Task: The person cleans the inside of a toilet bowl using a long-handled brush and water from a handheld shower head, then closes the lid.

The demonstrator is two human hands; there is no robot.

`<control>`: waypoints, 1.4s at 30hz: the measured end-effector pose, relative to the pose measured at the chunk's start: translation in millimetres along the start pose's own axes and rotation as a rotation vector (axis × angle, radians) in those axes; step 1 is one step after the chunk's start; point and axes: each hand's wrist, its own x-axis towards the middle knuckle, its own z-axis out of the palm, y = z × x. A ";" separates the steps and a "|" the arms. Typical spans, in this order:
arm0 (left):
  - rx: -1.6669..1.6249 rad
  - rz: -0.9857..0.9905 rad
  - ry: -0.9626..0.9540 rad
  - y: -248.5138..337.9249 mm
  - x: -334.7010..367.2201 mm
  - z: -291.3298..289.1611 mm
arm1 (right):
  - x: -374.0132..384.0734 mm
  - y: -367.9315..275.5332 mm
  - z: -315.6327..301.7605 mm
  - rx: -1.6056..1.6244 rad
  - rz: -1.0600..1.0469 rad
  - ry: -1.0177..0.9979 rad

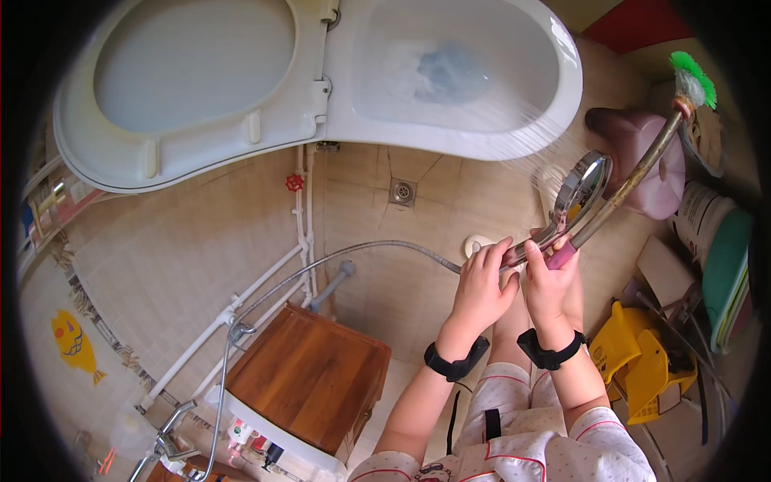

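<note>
My left hand [482, 283] is closed around the handle of a chrome shower head [580, 186], which sprays thin streams of water up toward the toilet bowl. Beside it, my right hand [551, 283] grips the pink handle end of a toilet brush [638, 170]; its thumb lies close against the shower handle. The brush slants up and right, its green bristles raised off the floor. Ahead, the white toilet bowl [514, 143] has bluish water in it, and its seat and lid [201, 157] are folded back to the left.
A metal shower hose [353, 247] loops left to a wall tap [169, 438]. A wooden-topped cabinet [309, 377] stands at lower left, near white pipes [265, 279]. Floor drain [403, 192] ahead. On the right are a pink jug [654, 173], green basins [727, 277] and yellow plastic items [638, 361].
</note>
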 end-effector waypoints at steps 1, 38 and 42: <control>0.001 0.013 -0.019 -5.5 0.6 1.2 | -1.3 1.9 0.5 -0.045 -0.005 -0.006; -0.846 -0.105 0.973 -93.9 -206.6 18.9 | -34.4 0.4 71.8 -1.365 -0.456 -0.864; -0.808 -0.106 0.958 -96.4 -221.7 14.2 | -27.1 22.5 111.6 -1.339 -0.727 -0.844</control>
